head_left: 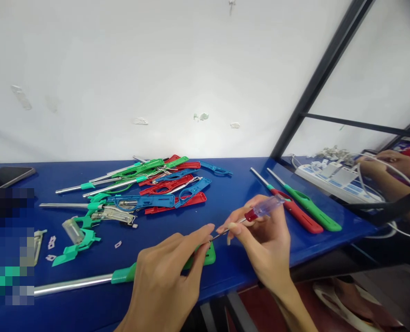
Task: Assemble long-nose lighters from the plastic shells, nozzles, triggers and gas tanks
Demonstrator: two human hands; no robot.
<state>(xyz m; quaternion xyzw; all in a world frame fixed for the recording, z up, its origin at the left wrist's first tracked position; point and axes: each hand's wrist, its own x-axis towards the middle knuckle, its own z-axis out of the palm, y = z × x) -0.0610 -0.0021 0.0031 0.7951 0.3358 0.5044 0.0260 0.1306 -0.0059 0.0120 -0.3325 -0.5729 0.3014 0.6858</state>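
Note:
My right hand (265, 242) is closed around a screwdriver (265, 207) with a clear purple and red handle. Its thin shaft slants down to the left. At the screwdriver's tip, the thumb and forefinger of my left hand (172, 267) are pinched together; whatever is between them is too small to make out. Under my left hand lies a green gas lighter (210, 256) with a teal collar and a long metal tube pointing left. My left hand hides most of its handle.
Lighter shells and metal tubes lie piled at the back, including a blue shell (145, 201). Loose teal parts (78, 246) lie at left. Red (301, 214) and green lighters (311, 207) rest at right. Beyond stand a power strip (339, 182), a black frame (315, 87) and another person's hands (381, 166).

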